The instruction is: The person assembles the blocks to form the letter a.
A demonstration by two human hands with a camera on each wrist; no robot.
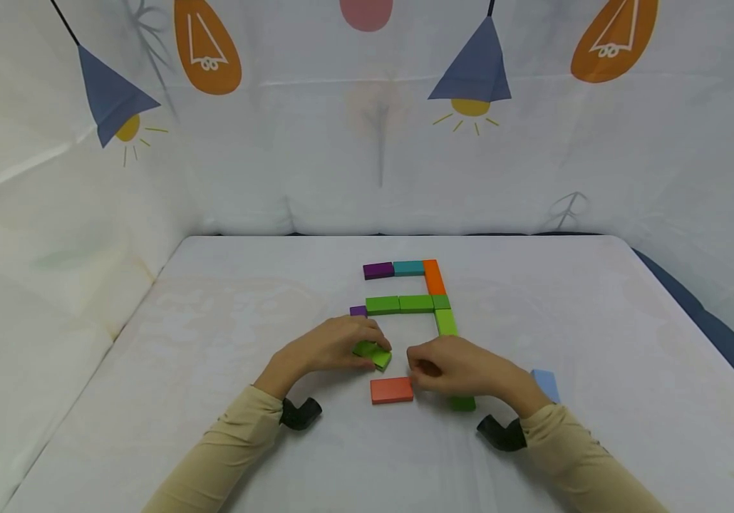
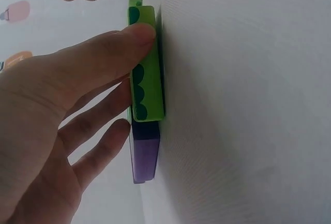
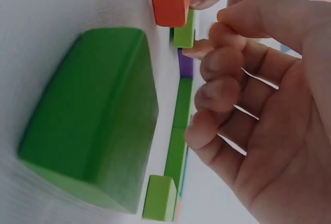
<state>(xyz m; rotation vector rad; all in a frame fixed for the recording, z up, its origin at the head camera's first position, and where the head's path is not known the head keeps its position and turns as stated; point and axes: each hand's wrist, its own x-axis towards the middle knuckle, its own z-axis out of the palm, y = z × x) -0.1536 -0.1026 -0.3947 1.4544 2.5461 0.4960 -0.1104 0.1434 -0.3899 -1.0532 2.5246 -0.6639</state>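
My left hand [image 1: 335,345] pinches a light green block [image 2: 149,87] with dark green scallops along its face, thumb on the near side and fingers behind. A purple block [image 2: 145,154] lies just beyond its far end, partly covered by the hand in the head view. My right hand [image 1: 459,367] hovers with loosely curled fingers and nothing between them. Below its fingertips, to the left, lies a red-orange block [image 1: 392,390]. A dark green block [image 3: 93,110] is under the right hand, only its near end showing in the head view [image 1: 463,404].
Beyond the hands, green blocks [image 1: 399,304] form a row joined to a right-hand column with an orange block [image 1: 434,276]. Teal [image 1: 408,268] and dark purple [image 1: 378,271] blocks form the back row. A blue block [image 1: 545,385] lies by the right wrist.
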